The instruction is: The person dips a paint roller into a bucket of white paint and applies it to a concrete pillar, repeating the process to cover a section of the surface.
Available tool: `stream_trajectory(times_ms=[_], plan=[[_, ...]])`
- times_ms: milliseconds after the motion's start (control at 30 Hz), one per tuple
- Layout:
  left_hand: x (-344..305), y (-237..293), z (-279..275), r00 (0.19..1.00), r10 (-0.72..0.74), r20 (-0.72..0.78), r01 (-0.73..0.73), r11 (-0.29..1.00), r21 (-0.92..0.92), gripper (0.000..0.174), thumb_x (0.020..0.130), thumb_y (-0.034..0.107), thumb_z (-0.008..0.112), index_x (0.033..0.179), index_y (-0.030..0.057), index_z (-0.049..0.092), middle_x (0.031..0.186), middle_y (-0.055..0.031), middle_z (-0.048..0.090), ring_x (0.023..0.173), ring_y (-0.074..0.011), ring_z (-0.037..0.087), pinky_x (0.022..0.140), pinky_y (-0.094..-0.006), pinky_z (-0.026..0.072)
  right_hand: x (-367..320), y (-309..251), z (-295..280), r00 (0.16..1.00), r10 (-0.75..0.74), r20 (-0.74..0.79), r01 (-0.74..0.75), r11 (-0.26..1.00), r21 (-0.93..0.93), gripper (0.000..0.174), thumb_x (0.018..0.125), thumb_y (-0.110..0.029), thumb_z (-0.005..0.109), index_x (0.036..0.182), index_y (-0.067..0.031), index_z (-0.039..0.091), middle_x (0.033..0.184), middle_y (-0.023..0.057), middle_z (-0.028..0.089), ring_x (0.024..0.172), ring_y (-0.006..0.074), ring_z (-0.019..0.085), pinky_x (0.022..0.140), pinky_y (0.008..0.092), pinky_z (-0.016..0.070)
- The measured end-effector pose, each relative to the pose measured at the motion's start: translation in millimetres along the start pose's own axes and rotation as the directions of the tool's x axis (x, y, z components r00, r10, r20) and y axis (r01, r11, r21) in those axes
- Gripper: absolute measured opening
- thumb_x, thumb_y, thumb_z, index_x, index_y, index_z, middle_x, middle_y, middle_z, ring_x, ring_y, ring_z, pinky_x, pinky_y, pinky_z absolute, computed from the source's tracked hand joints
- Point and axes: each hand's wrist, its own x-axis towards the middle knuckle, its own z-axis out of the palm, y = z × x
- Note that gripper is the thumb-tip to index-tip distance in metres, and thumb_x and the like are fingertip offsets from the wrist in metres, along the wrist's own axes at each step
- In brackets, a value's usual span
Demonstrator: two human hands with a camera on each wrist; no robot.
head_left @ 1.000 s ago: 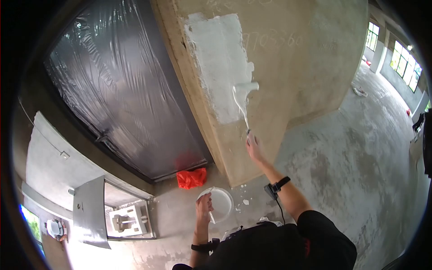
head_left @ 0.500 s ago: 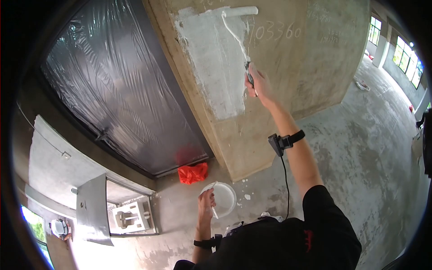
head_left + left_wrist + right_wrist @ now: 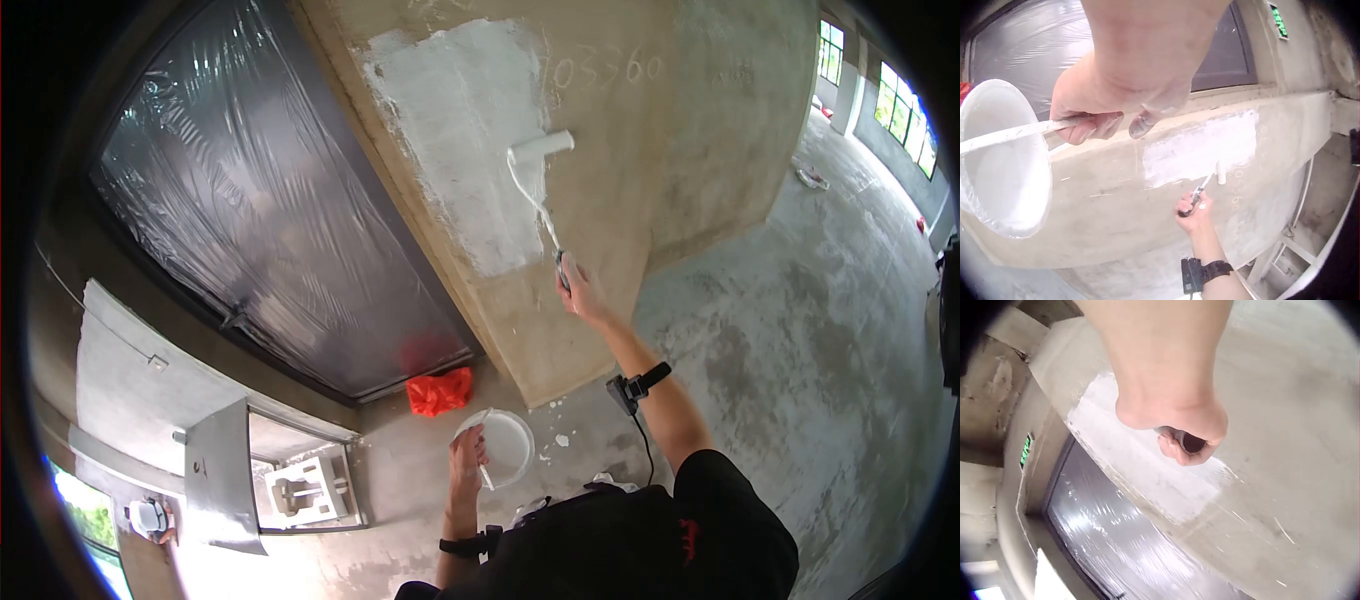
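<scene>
My right hand (image 3: 583, 292) grips the dark handle of a paint roller (image 3: 541, 147), whose white sleeve lies across the right edge of a white painted patch (image 3: 455, 110) on the tan wall. From behind, the right wrist view shows the fingers (image 3: 1175, 450) curled round the handle's round end; the roller head is hidden there. Low down, my left hand (image 3: 467, 458) holds a white bucket (image 3: 1025, 215) by its pale handle (image 3: 1016, 134), fingers wrapped round it. White coats the bucket's inside. White smears mark a left fingertip (image 3: 1141, 124).
Left of the wall stands a doorway covered in plastic sheeting (image 3: 270, 200). A red plastic bag (image 3: 440, 390) lies at its foot, and white splashes (image 3: 562, 440) dot the floor by the bucket. Another person (image 3: 150, 518) is at the far left. A cable (image 3: 645, 445) hangs from my right wrist.
My right hand pushed the roller up to the patch's top edge, then drew it back down to mid-height. The left hand keeps its hold on the bucket handle; the view has shifted slightly.
</scene>
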Motion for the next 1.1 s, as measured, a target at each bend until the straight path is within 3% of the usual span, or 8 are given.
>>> stream_trajectory(times_ms=[167, 467, 567, 767, 833, 933, 1033, 1100], plan=[[7, -3, -2, 0.997, -0.069, 0.018, 0.068, 0.997, 0.032, 0.021, 0.083, 0.024, 0.061, 0.077, 0.0056, 0.052, 0.057, 0.0059, 0.033, 0.045, -0.0037, 0.029, 0.041, -0.0211, 0.0244, -25, 84, -17, 0.998, -0.001, -0.064, -0.007, 0.991, -0.131, 0.054, 0.095, -0.056, 0.036, 0.063, -0.0126, 0.042, 0.048, -0.0041, 0.036, 0.037, 0.0067, 0.032, 0.036, 0.0235, 0.0275], [14, -4, 2, 0.993, -0.113, -0.014, 0.114, 0.993, 0.041, 0.024, 0.082, 0.025, 0.063, 0.078, 0.0042, 0.052, 0.057, 0.0054, 0.034, 0.044, -0.0044, 0.029, 0.040, -0.0214, 0.0253, -61, 191, -34, 0.984, 0.016, -0.175, -0.007, 0.999, 0.051, 0.048, 0.096, -0.048, 0.043, 0.061, -0.0148, 0.041, 0.052, -0.0076, 0.034, 0.045, 0.0038, 0.030, 0.040, 0.0241, 0.0215], [13, -3, 4, 0.993, -0.121, -0.014, 0.122, 0.991, 0.049, 0.024, 0.082, 0.024, 0.063, 0.077, 0.0043, 0.051, 0.056, 0.0052, 0.033, 0.043, -0.0049, 0.028, 0.039, -0.0216, 0.0252, -53, 215, -42, 0.991, 0.081, -0.106, -0.074, 0.995, 0.068, 0.040, 0.098, -0.042, 0.041, 0.066, -0.0174, 0.040, 0.059, -0.0092, 0.033, 0.054, 0.0036, 0.029, 0.047, 0.0235, 0.0239], [5, 0, 14, 0.994, -0.109, 0.003, 0.109, 0.992, 0.061, 0.024, 0.082, 0.024, 0.063, 0.079, 0.0036, 0.052, 0.058, 0.0046, 0.034, 0.044, -0.0053, 0.029, 0.041, -0.0222, 0.0266, -38, 123, -17, 0.994, 0.049, -0.097, -0.046, 0.998, 0.035, 0.045, 0.098, -0.044, 0.038, 0.063, -0.0154, 0.038, 0.061, -0.0067, 0.036, 0.056, 0.0053, 0.031, 0.049, 0.0247, 0.0252], [4, 0, 14, 0.995, -0.102, -0.004, 0.102, 0.992, 0.069, 0.024, 0.082, 0.025, 0.063, 0.080, 0.0033, 0.052, 0.059, 0.0042, 0.034, 0.045, -0.0054, 0.029, 0.041, -0.0224, 0.0271, -20, 95, -11, 0.997, 0.011, -0.074, -0.010, 1.000, 0.012, 0.045, 0.095, -0.052, 0.039, 0.066, -0.0176, 0.040, 0.054, -0.0085, 0.033, 0.043, 0.0027, 0.027, 0.038, 0.0214, 0.0208], [5, -4, 9, 0.994, -0.110, 0.020, 0.108, 0.991, 0.080, 0.024, 0.083, 0.025, 0.063, 0.082, 0.0029, 0.053, 0.061, 0.0034, 0.036, 0.047, -0.0055, 0.030, 0.041, -0.0229, 0.0279, 13, 44, -4, 1.000, -0.006, -0.008, 0.006, 0.999, -0.045, 0.045, 0.095, -0.054, 0.039, 0.068, -0.0177, 0.041, 0.053, -0.0083, 0.033, 0.041, 0.0026, 0.027, 0.038, 0.0206, 0.0213], [4, -7, 10, 0.998, -0.023, 0.050, 0.020, 0.998, 0.067, 0.024, 0.083, 0.025, 0.063, 0.081, 0.0036, 0.053, 0.059, 0.0044, 0.035, 0.045, -0.0053, 0.030, 0.041, -0.0229, 0.0283, 22, -27, 8, 0.979, -0.203, -0.004, 0.203, 0.979, -0.020, 0.047, 0.095, -0.054, 0.039, 0.067, -0.0159, 0.041, 0.052, -0.0075, 0.033, 0.041, 0.0028, 0.026, 0.038, 0.0212, 0.0206], [14, -11, 5, 0.996, -0.069, 0.052, 0.063, 0.992, 0.112, 0.023, 0.083, 0.025, 0.063, 0.077, 0.0051, 0.052, 0.056, 0.0058, 0.034, 0.044, -0.0049, 0.029, 0.040, -0.0225, 0.0275, 31, -75, 14, 0.993, -0.043, 0.111, 0.043, 0.999, 0.007, 0.051, 0.095, -0.052, 0.039, 0.062, -0.0129, 0.040, 0.054, -0.0049, 0.034, 0.048, 0.0069, 0.031, 0.044, 0.0251, 0.0263]])
